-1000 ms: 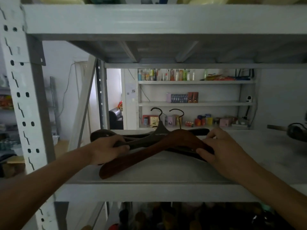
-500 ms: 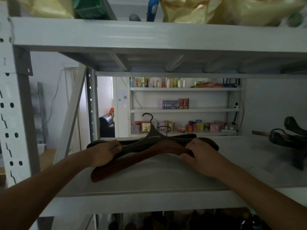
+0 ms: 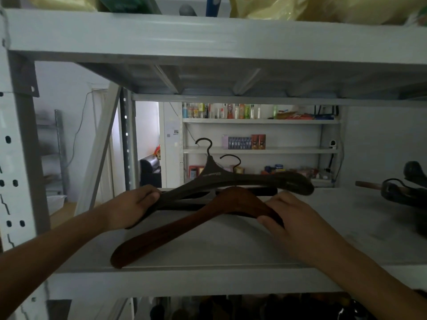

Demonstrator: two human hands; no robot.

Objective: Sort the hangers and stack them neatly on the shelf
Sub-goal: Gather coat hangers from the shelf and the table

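Head view, hands (image 3: 134,207) (image 3: 290,219) gripping hangers (image 3: 231,181)

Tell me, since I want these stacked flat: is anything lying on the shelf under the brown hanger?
Nothing visible. The shelf is bare beneath the brown hanger; the dark hanger lies behind and partly under it, held by the left hand.

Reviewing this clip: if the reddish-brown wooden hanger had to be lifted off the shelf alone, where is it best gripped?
Probably the reddish-brown hanger by its free left arm, from the front: it lies bare near the shelf edge.
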